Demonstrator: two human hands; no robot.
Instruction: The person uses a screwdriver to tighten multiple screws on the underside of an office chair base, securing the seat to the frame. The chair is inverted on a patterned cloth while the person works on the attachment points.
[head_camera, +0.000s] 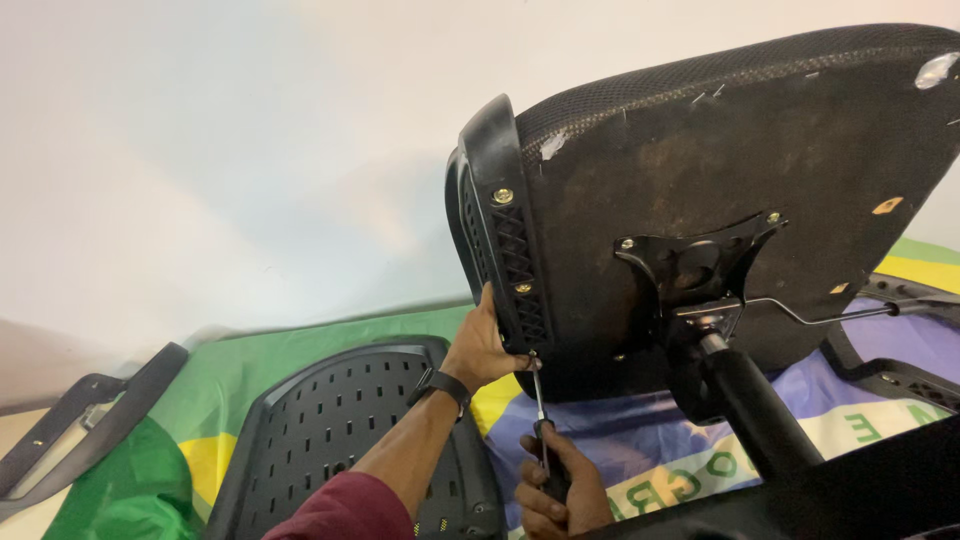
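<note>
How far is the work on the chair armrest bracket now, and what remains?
Done: two brass-coloured bolts already sit in the black armrest bracket on the seat underside. In hand: the left hand steadies the bracket while the right hand drives a screwdriver into its lowest hole. Left: the loose armrest and the perforated backrest lie unattached on the cloth.

Left hand (483, 345) is raised, arm stretched forward, fingers hooked in a grip; right hand (560, 497) sits low, fist closed.
</note>
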